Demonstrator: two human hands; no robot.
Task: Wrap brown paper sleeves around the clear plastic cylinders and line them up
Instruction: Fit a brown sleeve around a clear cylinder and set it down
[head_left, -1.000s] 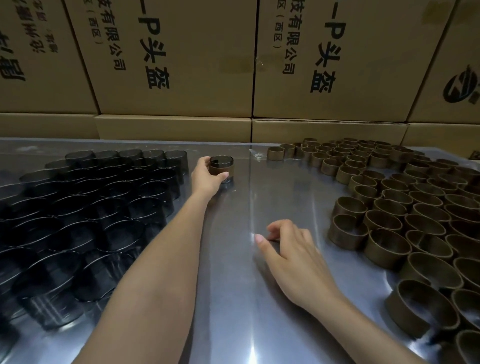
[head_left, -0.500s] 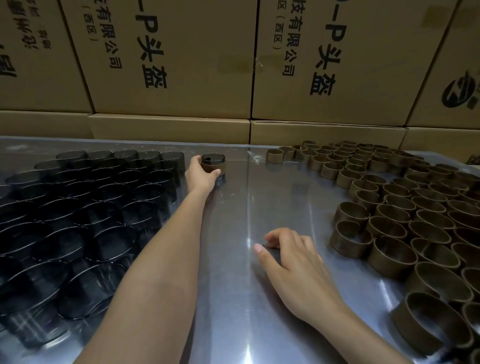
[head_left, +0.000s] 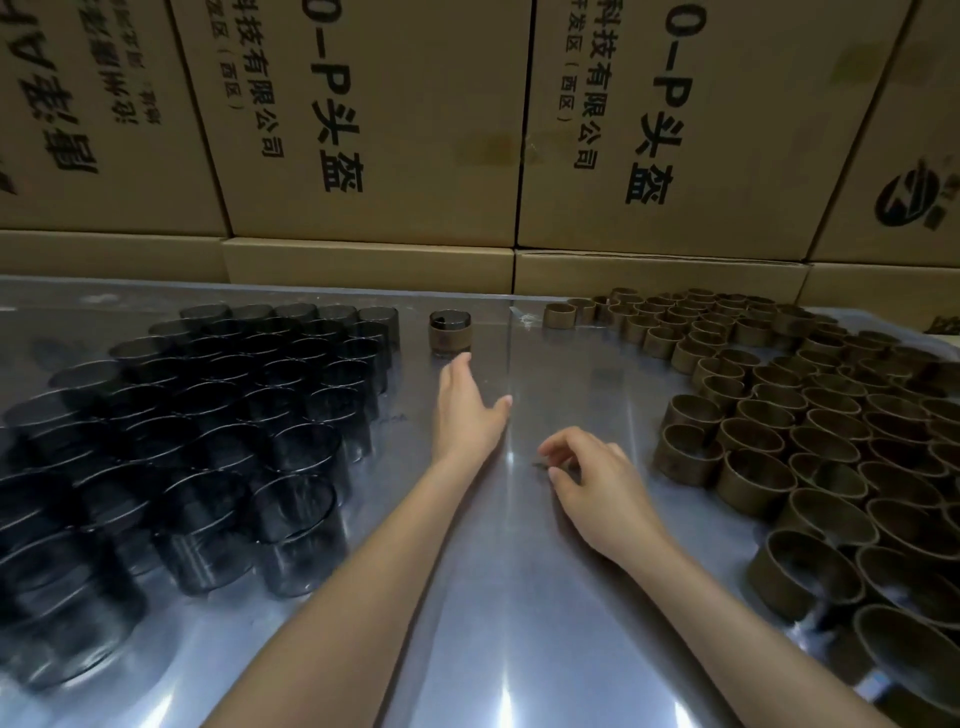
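One clear plastic cylinder with a brown paper sleeve around it (head_left: 450, 333) stands upright near the table's far edge, just right of the bare cylinders. My left hand (head_left: 467, 410) is open a little in front of it, fingertips near its base, not touching it. My right hand (head_left: 592, 478) rests on the shiny table (head_left: 509, 597) with fingers curled loosely and holds nothing. Several bare clear cylinders (head_left: 208, 431) are packed together on the left. Several empty brown paper sleeves (head_left: 810, 431) stand in a mass on the right.
Large cardboard boxes (head_left: 374, 130) with black printing form a wall behind the table's far edge. The cylinders and sleeves leave a bare strip of table down the middle, where my arms lie.
My left hand has let go of the sleeved cylinder and drawn back toward me, leaving it standing by the bare cylinders. My right hand has barely moved.
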